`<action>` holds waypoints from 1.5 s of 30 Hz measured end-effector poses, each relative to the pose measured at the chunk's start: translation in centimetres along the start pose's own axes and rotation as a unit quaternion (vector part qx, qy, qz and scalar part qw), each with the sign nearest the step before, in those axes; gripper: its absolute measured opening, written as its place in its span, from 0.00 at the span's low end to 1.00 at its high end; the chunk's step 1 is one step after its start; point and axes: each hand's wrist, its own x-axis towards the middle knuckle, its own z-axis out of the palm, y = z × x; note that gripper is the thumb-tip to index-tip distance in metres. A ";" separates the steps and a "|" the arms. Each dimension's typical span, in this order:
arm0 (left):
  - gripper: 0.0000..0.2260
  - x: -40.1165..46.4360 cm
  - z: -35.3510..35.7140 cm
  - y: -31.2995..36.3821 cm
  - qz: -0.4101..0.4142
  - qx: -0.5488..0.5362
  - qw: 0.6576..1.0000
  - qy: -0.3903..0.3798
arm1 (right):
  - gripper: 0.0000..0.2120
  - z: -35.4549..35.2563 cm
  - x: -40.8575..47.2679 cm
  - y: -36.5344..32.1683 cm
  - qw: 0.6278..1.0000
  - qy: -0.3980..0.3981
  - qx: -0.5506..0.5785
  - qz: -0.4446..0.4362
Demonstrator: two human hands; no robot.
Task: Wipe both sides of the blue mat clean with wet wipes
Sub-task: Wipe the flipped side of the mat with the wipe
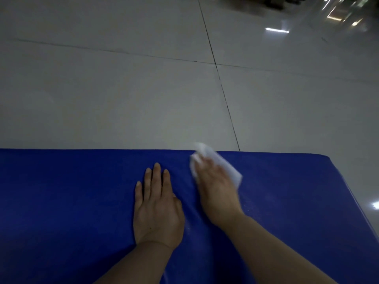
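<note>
The blue mat (pixel 71 201) lies flat on the floor and fills the lower half of the view; its far edge runs across the middle and its right corner is at the far right. My left hand (pixel 158 208) rests flat on the mat, fingers straight and together. To its right, my right hand (pixel 215 187) presses a white wet wipe (pixel 219 160) onto the mat near the far edge. The hand and wipe are blurred, and the wipe sticks out past the fingers and to the right of the hand.
Grey glossy floor tiles (pixel 123 89) with dark grout lines stretch beyond the mat. Dark, unclear objects (pixel 274 3) sit at the top right, beside bright light reflections on the floor.
</note>
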 end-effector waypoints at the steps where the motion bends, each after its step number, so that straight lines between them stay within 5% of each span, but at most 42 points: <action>1: 0.26 0.0 0.0 0.0 -0.001 0.000 1.000 -0.004 | 0.27 -0.2 -0.7 2.1 0.998 0.012 -0.004 0.055; 4: 0.26 -0.1 0.1 -0.2 0.000 0.003 1.000 -0.016 | 0.27 -1.7 -2.1 7.4 0.956 0.032 0.022 0.292; 6: 0.26 -0.1 0.1 -0.2 -0.003 0.005 1.000 -0.020 | 0.25 -2.0 -1.3 7.5 0.928 0.029 0.026 0.369; 8: 0.26 -0.1 0.1 -0.2 -0.005 0.006 1.000 -0.016 | 0.22 -1.4 0.1 4.2 0.956 0.033 0.051 0.286; 10: 0.26 0.0 0.0 -0.1 0.000 0.006 1.000 -0.013 | 0.24 0.2 0.5 -0.3 0.997 0.007 0.057 0.058; 12: 0.26 0.1 0.0 0.0 0.002 0.009 1.000 -0.019 | 0.27 0.9 0.2 -2.3 0.998 -0.007 0.045 -0.045; 18: 0.26 0.1 -0.1 -0.2 -0.001 -0.014 0.999 -0.034 | 0.28 0.9 -2.0 2.1 0.990 0.015 0.084 0.115; 27: 0.24 -0.7 -1.7 -1.1 0.033 -0.081 0.993 -0.078 | 0.27 0.5 -2.0 1.7 0.988 0.010 0.083 0.129; 34: 0.24 -0.2 -4.4 -1.9 0.076 -0.007 0.977 -0.198 | 0.30 0.5 -1.7 1.6 0.987 0.016 0.081 0.135; 39: 0.26 -1.4 -8.7 -1.0 0.028 0.035 0.941 -0.337 | 0.30 0.0 -1.6 1.8 0.989 0.002 0.069 0.132; 45: 0.22 -4.5 -6.0 -3.3 0.020 0.036 0.967 -0.252 | 0.33 -0.1 -1.6 1.4 0.989 -0.007 0.050 0.140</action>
